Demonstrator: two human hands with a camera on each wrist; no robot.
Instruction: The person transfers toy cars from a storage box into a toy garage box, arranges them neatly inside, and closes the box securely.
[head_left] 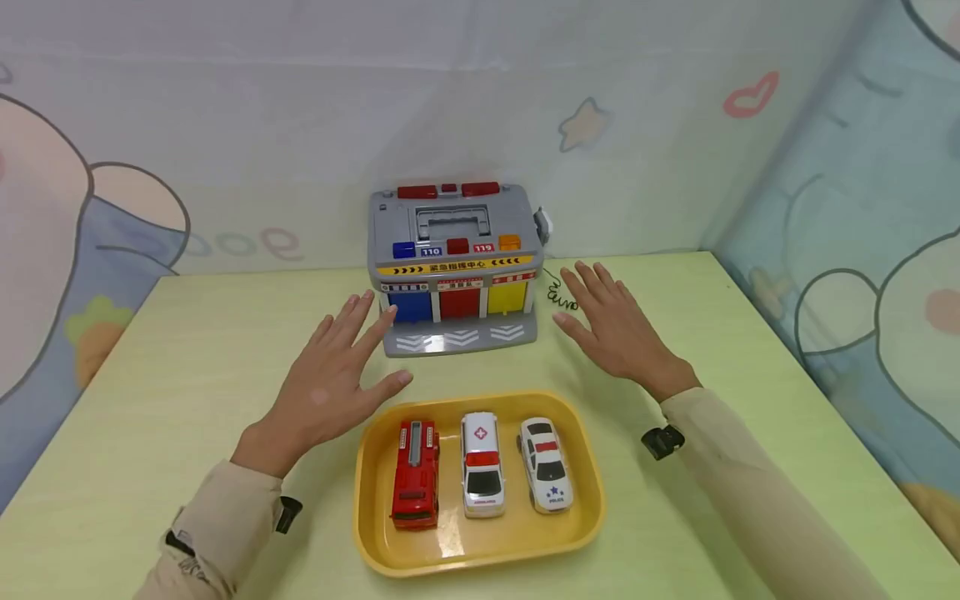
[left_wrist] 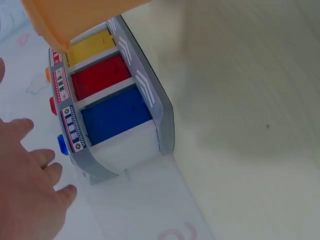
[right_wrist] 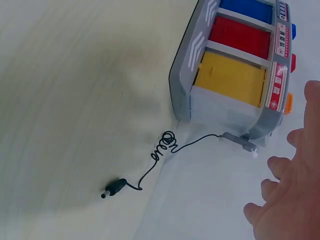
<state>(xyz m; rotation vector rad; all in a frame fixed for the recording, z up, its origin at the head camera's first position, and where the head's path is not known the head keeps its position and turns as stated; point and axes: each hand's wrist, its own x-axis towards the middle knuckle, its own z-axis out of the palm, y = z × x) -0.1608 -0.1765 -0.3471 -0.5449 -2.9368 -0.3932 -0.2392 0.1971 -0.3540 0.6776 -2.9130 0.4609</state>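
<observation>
My left hand (head_left: 322, 383) hovers with fingers spread, over the table left of the toy emergency station (head_left: 457, 267); its index fingertip overlaps the station's blue door (head_left: 412, 308) in the head view. On the other side, my right hand (head_left: 618, 333) is held out with straight fingers near the station's right side. Neither hand holds anything. The grey station also has a red door (right_wrist: 240, 37) and a yellow door (right_wrist: 230, 77), all three down. Closer to me, a yellow tray (head_left: 480, 564) carries a red fire truck (head_left: 415, 483), a white ambulance (head_left: 482, 467) and a white police car (head_left: 546, 462).
From the station's right side a black coiled cord (right_wrist: 160, 150) runs to a small dark nozzle-like piece (right_wrist: 115, 187) on the table. The pale table (head_left: 150, 392) meets a cartoon-printed cloth (head_left: 300, 150) behind the station, with more printed cloth along the right side.
</observation>
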